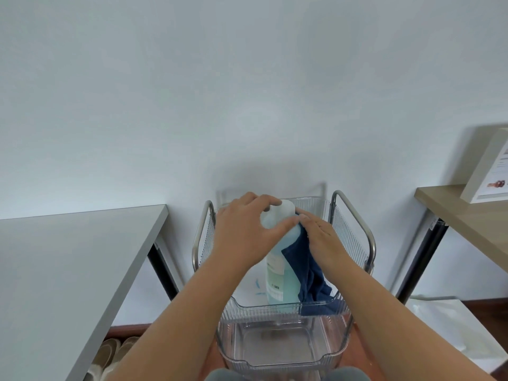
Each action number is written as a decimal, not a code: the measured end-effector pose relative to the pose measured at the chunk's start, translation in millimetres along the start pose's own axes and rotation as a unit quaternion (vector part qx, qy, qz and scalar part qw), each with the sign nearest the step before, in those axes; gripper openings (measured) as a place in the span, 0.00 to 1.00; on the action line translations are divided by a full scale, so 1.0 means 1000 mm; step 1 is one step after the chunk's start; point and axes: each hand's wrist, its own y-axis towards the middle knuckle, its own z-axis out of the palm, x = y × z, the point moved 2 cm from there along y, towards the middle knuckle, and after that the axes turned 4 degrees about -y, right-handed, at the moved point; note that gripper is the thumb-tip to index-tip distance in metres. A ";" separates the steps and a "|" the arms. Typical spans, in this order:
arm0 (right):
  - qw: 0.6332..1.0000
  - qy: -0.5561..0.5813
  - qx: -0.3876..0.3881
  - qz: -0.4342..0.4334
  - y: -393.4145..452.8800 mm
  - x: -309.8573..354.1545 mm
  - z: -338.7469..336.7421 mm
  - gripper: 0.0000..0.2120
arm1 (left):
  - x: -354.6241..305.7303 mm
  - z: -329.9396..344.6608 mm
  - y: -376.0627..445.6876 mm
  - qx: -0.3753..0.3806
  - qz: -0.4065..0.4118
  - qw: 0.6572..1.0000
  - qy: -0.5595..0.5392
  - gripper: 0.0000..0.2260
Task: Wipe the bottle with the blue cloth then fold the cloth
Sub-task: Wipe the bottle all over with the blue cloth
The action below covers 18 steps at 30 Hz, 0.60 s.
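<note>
Both arms bare from wrist to frame edge, no sleeves in view. Left hand (244, 229): no ring, watch or band visible. Right hand (323, 237): small glint at the base of one finger on its 9 o'clock side, could be a ring, too small to confirm. No gloves on either hand. Fingers (264, 200) of the left hand look plain; nails too blurred to tell anything. At the bottom edge, around 6 o'clock, two rounded grey shapes show, one each side of centre: knees (220, 374) in grey fabric, likely trousers. Weave and seams not readable. No markings or tags on anything worn.
</note>
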 end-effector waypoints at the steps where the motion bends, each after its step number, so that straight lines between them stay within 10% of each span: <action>1: 1.000 -0.003 -0.001 -0.001 0.000 0.000 0.000 0.17 | -0.005 0.003 0.000 -0.012 -0.001 0.999 0.034 0.25; 11: 1.000 -0.028 -0.001 0.008 0.000 0.000 -0.002 0.17 | 0.024 -0.003 0.017 0.136 0.008 0.975 -0.176 0.10; 18: 0.999 -0.040 -0.007 0.005 0.001 -0.004 -0.001 0.16 | 0.005 0.004 0.003 -0.015 -0.043 0.995 -0.084 0.19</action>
